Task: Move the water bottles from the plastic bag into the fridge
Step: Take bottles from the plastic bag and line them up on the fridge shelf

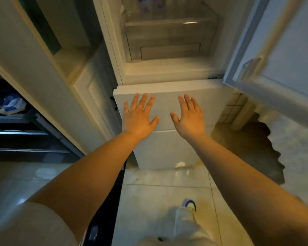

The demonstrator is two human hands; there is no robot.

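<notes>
A white fridge [167, 89] stands straight ahead with its upper door [274, 59] swung open to the right. Inside the upper compartment I see clear shelves and a drawer [169, 50]. My left hand [139, 116] and my right hand [188, 116] are both stretched out in front of the shut lower door [167, 148], fingers spread and straight, holding nothing. No water bottle and no plastic bag shows in this view.
A pale cabinet [85, 82] stands close against the fridge's left side. Dark shelves [16, 132] with a blue and white item [11, 103] are at far left. Glossy floor tiles [158, 192] lie below, with my foot [188, 205] on them.
</notes>
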